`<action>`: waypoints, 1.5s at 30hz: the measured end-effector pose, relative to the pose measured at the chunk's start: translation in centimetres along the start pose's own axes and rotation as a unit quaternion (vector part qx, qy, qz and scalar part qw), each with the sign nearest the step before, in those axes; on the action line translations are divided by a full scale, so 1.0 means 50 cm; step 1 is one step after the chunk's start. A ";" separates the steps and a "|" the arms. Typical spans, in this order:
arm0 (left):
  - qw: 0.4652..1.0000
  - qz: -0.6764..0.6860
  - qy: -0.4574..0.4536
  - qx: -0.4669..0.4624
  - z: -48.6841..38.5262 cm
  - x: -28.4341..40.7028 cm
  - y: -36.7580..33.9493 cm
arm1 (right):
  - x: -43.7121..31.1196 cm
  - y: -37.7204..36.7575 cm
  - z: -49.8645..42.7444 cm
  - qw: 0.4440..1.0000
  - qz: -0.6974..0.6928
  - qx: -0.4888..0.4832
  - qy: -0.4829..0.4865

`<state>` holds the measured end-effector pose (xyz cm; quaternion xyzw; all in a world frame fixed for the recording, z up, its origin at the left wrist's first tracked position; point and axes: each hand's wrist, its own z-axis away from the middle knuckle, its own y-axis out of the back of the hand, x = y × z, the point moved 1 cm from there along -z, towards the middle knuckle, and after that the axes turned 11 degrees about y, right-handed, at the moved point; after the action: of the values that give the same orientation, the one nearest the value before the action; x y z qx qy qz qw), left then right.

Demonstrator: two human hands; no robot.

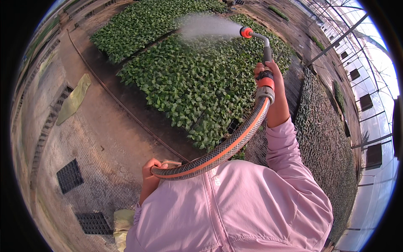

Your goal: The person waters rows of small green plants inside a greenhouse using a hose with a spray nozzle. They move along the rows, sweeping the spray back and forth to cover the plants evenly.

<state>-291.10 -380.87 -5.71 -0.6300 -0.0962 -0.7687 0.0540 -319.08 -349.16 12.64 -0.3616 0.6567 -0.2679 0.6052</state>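
My right hand [270,70] grips the dark handle of a watering wand [267,53], raised above the seedlings. From its orange spray head [246,32] a fan of water [207,26] sprays leftward over the leaves. A thick braided garden hose [233,143] with an orange stripe joins the wand at a grey threaded collar [265,93] and curves down across my chest. Its lower bend is held in my left hand [151,172]. Beneath the wand spreads a dense bed of broad-leaved green seedlings [195,85], with black tray cells [233,126] showing at its near edge.
On the left, a thin hose line [116,97] runs along the bare ground. Empty black seedling trays [70,176] and a yellowish sheet [75,99] lie beyond it. Another bed of smaller plants [324,148] stretches along the right, near the greenhouse wall [377,135].
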 end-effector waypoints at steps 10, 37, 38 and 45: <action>0.999 -0.037 0.015 -0.018 -0.037 -0.047 -0.015 | -0.073 0.141 0.059 0.970 0.152 0.184 0.054; 1.000 0.026 0.011 -0.001 -0.019 -0.016 0.024 | 0.043 0.072 0.056 0.991 -0.017 0.123 -0.051; 0.999 0.039 0.008 0.002 -0.020 -0.015 0.024 | 0.048 0.049 0.050 0.992 -0.026 0.095 -0.077; 1.000 0.022 -0.001 0.014 -0.014 -0.029 0.031 | 0.054 0.007 0.039 0.997 -0.018 0.034 -0.072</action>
<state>-291.16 -382.58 -7.13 -0.6319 -0.0931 -0.7654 0.0789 -317.22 -350.93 10.50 -0.3706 0.5953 -0.2744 0.6581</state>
